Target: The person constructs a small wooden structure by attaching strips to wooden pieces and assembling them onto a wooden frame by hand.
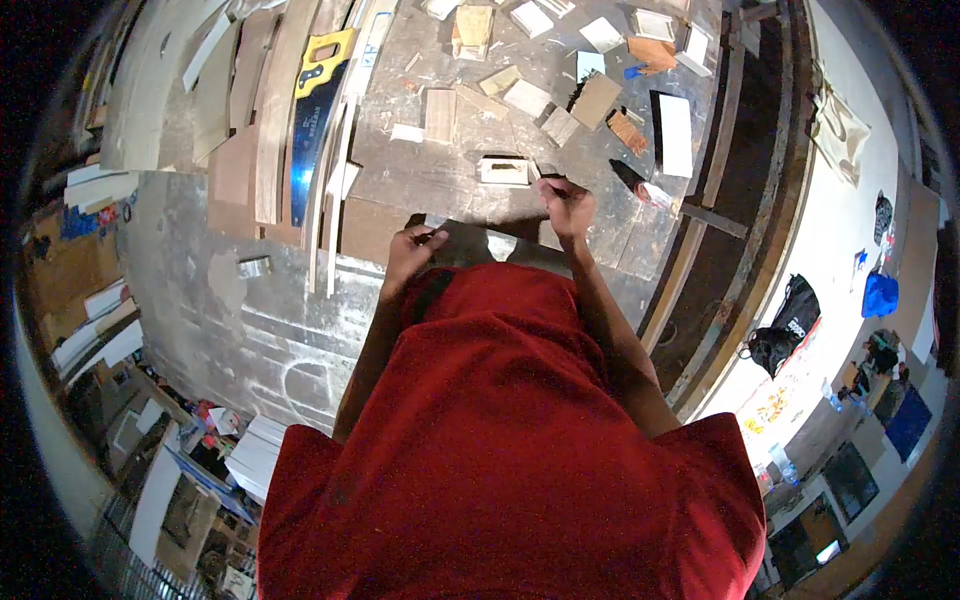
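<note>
"So, from the head view, where are the hands?"

"Both near the middle of the frame, at the near side of the work surface (420, 175). The left hand (407, 250) is left of centre, fingers bent and partly closed, thumb close to the index finger. The right hand (568, 208) is higher and right of centre, its fingers curled in a loose pinch."

"Holding anything?"

"I can't tell for either one. Some dark shape shows by the fingertips, but it could be shadow."

"And the piece nearest them?"

"A small pale block with a slot (504, 179), just above the centre, lying beside the right fingertips. Whether they touch it, I can't make out."

"Which step would you call this?"

"Close handling of small pieces, I'd judge, with both hands near the body. The handsaw (314, 120) lies in the upper left, no hand on it, so this hardly looks like sawing."

"What does a move from here call for?"

"If it's the slotted block, a light thumb-and-finger grip on its right end, with the left hand steadying. Mind the loose offcuts: a brown one (440, 115) lies above and left of it, a white one (673, 134) towards the upper right."
</note>
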The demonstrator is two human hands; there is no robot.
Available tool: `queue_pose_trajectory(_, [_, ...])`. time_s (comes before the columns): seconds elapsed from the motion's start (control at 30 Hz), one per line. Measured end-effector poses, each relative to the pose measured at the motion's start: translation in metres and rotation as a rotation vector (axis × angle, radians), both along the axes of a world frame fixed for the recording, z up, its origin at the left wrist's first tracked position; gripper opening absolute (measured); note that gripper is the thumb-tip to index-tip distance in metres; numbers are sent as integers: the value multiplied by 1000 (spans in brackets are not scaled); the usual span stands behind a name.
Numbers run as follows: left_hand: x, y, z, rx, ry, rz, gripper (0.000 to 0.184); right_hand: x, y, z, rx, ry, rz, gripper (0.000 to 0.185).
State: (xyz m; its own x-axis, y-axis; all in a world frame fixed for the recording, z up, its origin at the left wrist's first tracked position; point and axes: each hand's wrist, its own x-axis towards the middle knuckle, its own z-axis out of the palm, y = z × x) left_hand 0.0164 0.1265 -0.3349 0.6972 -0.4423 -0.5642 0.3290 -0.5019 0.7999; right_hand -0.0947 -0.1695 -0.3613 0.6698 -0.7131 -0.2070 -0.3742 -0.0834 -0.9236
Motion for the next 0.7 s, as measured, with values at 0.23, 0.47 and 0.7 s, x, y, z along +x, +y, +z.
queue_pose_trajectory(0.23, [-1, 7, -10, -51, 35, 57, 21, 1, 2, 1, 131, -68, -32, 15])
queue_pose_trajectory(0.47, [-3, 1, 2, -9, 71, 53, 19, 1, 3, 6, 142, -7, -62, 14])
queue_pose_trajectory(0.7, [-2, 3, -2, -50, 44, 38, 15, 0, 4, 2, 158, -94, -43, 12])
